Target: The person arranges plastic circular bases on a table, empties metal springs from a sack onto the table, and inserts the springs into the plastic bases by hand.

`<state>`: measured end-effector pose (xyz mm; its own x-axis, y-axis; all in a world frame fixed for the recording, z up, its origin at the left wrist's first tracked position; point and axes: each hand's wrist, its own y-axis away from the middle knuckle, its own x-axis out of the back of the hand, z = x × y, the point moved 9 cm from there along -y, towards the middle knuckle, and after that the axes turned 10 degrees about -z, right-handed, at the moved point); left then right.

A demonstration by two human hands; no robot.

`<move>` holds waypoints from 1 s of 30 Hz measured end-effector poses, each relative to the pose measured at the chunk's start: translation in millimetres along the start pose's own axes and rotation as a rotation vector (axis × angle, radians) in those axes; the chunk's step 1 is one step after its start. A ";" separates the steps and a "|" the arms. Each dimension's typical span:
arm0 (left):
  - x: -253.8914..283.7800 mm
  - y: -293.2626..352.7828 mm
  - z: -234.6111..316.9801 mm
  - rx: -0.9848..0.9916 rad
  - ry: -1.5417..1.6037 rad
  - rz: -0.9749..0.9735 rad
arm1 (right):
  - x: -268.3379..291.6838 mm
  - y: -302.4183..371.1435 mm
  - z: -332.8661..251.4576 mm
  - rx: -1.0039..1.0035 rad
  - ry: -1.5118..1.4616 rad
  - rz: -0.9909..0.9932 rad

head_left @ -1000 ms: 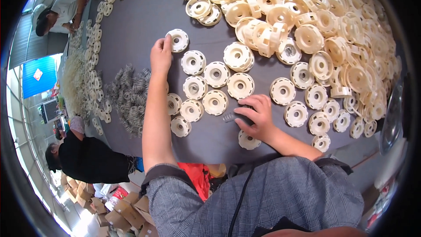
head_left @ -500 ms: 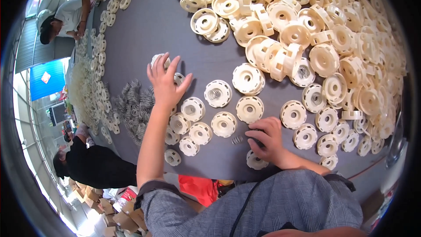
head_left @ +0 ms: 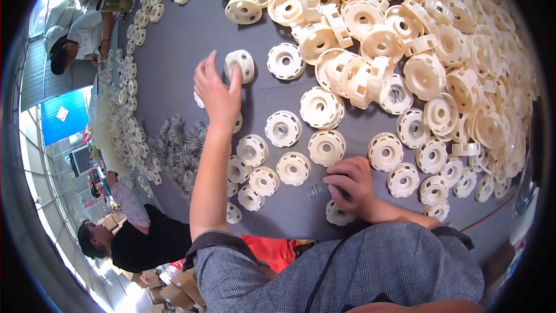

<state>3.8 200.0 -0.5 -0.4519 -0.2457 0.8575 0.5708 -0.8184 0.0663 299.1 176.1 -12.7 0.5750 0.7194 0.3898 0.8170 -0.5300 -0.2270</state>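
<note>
My left hand is raised over the left part of the table, fingers stretched and apart. Its thumb overlaps the lower edge of a tilted cream plastic disc with slots in its rim; the disc lies to the right of the thumb, not between thumb and fingers. Close to the table's near edge, my right hand rests with loosely curled fingers, a gap between thumb and forefinger and nothing visible in it. A loose metal coil spring lies left of it. Another slotted disc sits partly under that hand.
A large heap of cream plastic discs covers the table's right and far side. Grey coil springs are piled at the left. Several discs, some holding springs, lie between my arms, among them one disc. Two people work along the left side.
Two overlapping discs at the heap's left edge have come apart: one now lies nearer me, and a tilted one is at my left thumb. My right hand has barely moved.
</note>
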 end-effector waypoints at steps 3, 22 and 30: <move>-23.9 7.9 67.8 -0.320 -0.403 0.039 | 6.0 -2.1 -11.4 0.035 0.086 0.036; -32.2 45.9 56.8 -0.398 -0.226 -0.085 | 18.6 -145.8 20.6 0.123 0.775 -0.306; 8.0 30.6 14.6 -0.237 -0.009 -0.106 | -26.2 -191.1 15.9 0.282 0.342 -0.563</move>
<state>27.7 180.6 15.8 -0.4941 -0.1488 0.8566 0.3434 -0.9385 0.0350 128.5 265.6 6.3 0.0551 0.6442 0.7629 0.9923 0.0495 -0.1135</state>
